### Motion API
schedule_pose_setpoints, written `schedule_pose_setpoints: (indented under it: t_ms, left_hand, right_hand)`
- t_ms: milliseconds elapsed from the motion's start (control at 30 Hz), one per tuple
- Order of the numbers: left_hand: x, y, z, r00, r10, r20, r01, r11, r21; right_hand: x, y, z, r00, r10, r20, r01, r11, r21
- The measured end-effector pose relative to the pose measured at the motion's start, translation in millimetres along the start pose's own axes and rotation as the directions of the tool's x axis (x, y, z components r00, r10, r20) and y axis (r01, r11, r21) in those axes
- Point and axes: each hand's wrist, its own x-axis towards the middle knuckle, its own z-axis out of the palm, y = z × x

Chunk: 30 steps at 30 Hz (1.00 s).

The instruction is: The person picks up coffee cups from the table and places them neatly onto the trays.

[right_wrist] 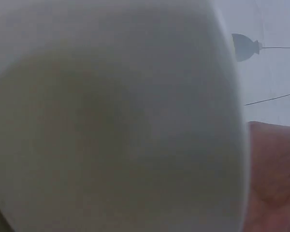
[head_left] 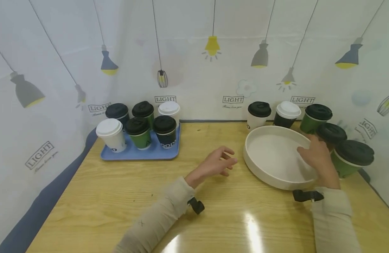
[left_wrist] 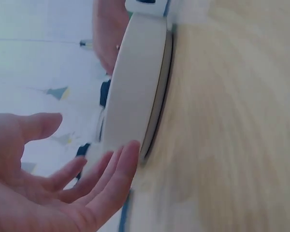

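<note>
My left hand hovers over the table just left of a round cream tray, thumb and fingers spread and relaxed with nothing between them. In the left wrist view, its fingertips are close to the tray's side wall. My right hand is over the tray's right rim, thumb pointing inward and the fingers reaching forward near a brown, dark-lidded cup. Some of those fingers are hidden; whether they touch the rim is unclear. In the right wrist view, the blurred tray covers most of the hand.
A blue tray at the left carries several lidded paper cups, among them a white one. Around the cream tray stand a black-lidded white cup, a white-lidded black cup and green cups. A printed curtain closes the back.
</note>
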Motion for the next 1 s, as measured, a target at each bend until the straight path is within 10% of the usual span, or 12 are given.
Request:
schedule_pose_setpoints:
  t_ms: [267, 500, 1000]
  left_hand:
    - [32.4, -1.4, 49.3, 0.991, -0.119, -0.060, 0.106, 0.976, -0.189]
    - [48.1, -1.1, 79.0, 0.984, -0.098, -0.150, 0.061, 0.970, -0.237]
    - [51.1, -2.3, 78.7, 0.993, -0.061, -0.103, 0.025, 0.946, -0.323]
  right_hand:
    - [-3.7, 0, -2, 0.985, 0.153, 0.086, -0.152, 0.988, -0.013]
    - [-4.6, -3, -2, 0.962, 0.236, 0.138, -0.235, 0.972, -0.024]
    - [-9.7, -9, -10, 0.964, 0.175, 0.201, -0.169, 0.985, -0.047]
